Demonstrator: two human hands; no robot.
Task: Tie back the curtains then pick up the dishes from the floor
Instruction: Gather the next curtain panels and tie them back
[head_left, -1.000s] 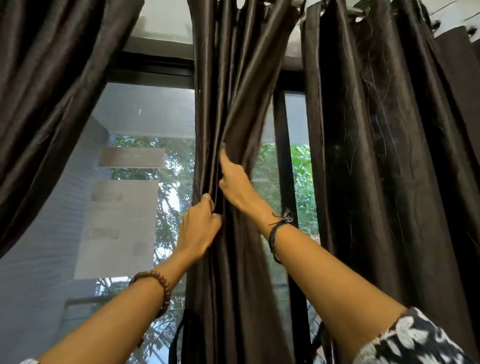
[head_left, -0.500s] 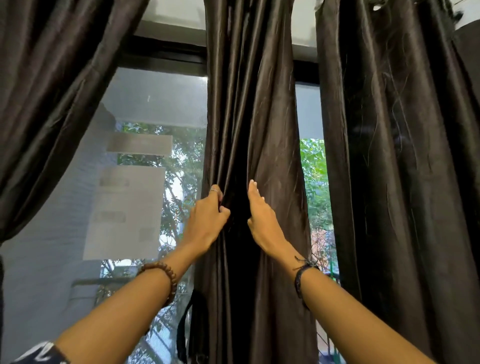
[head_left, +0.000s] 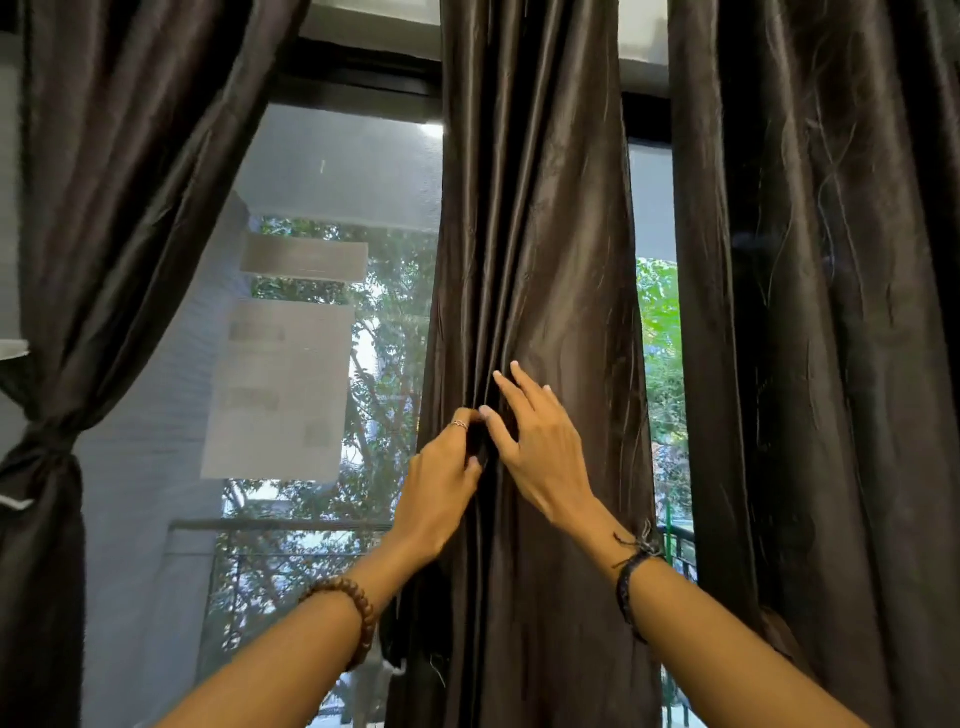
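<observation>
A wide window (head_left: 332, 322) fills the wall behind three dark curtains. The left curtain (head_left: 119, 208), at nine o'clock, is already cinched by a tie (head_left: 44, 449); the right curtain (head_left: 831, 312) hangs loose at three. Dead centre, the middle curtain (head_left: 535, 234) hangs gathered — the left hand (head_left: 441, 478) pinches its folds, fingers curled, while the right hand (head_left: 540, 441) lies on the cloth with straight, spread fingers. No dishes are in sight.

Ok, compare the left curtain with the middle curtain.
The left curtain is already tied back, cinched into a knot low at the frame's left edge; the middle curtain hangs straight and untied. The left curtain sweeps diagonally aside; the middle curtain falls vertically across the window. Nobody touches the left curtain; the left hand pinches the middle curtain's folds and the right hand rests on it. Both are dark, shiny fabric.
</observation>
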